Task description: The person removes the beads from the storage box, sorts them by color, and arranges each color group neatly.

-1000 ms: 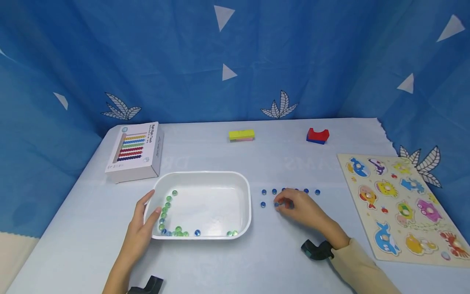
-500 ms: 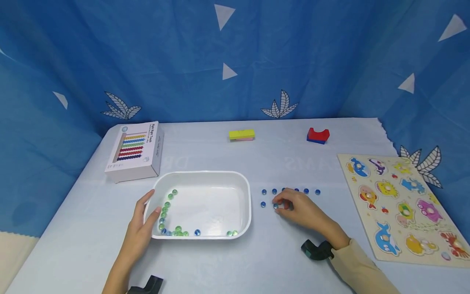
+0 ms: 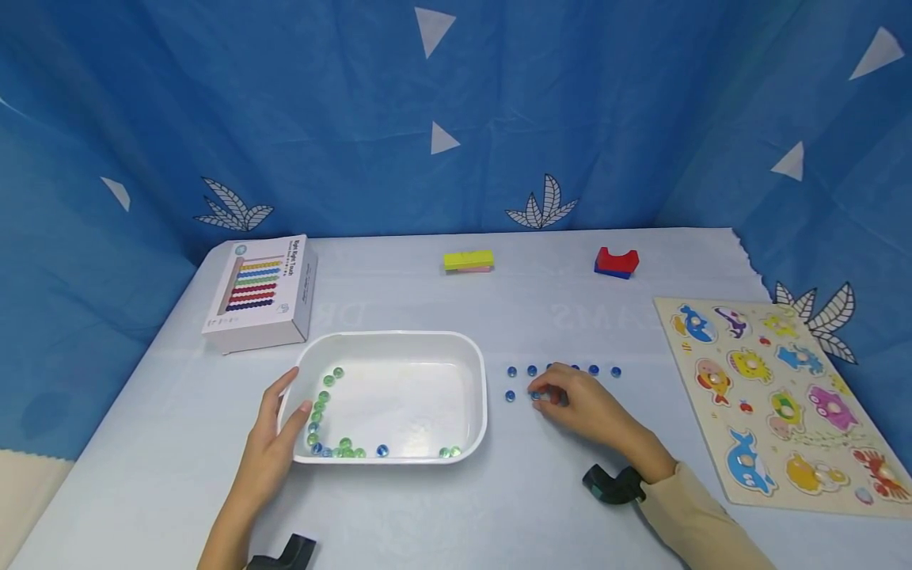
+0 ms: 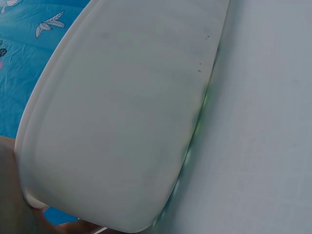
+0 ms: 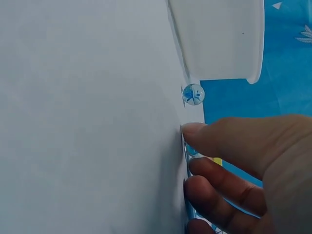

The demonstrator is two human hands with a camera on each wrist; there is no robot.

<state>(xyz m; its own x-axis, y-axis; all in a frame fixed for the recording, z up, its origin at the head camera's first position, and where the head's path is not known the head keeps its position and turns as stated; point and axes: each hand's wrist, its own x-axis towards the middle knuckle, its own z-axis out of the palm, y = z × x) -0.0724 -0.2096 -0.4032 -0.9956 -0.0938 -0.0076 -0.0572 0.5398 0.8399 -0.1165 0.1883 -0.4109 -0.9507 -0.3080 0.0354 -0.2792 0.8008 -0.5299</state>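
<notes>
At the left end of a white tray point(image 3: 399, 340), my left hand point(image 3: 265, 455) grips the rim, thumb on top and fingers along the outer side. In the left wrist view the tray's side wall point(image 4: 112, 107) fills most of the picture. Green marbles point(image 3: 324, 397) and a few blue ones lie inside, mainly along its left and front edges. Right of the tray, my right hand point(image 3: 587, 404) pinches a blue marble point(image 3: 534, 395) at the tabletop between thumb and forefinger. Another blue marble point(image 3: 510, 396) lies just left of it; behind runs a row of blue marbles point(image 3: 532, 370), partly hidden by the hand.
A boxed bead toy point(image 3: 260, 293) stands at back left. Toward the back lie a yellow block point(image 3: 468, 260) on a pink one and a red block point(image 3: 617, 262) on a blue one. A sea-animal puzzle board point(image 3: 769, 396) lies on the right.
The pinched marble shifts very slightly between the right fingers, close to the table. My left hand and the tray stay in place.
</notes>
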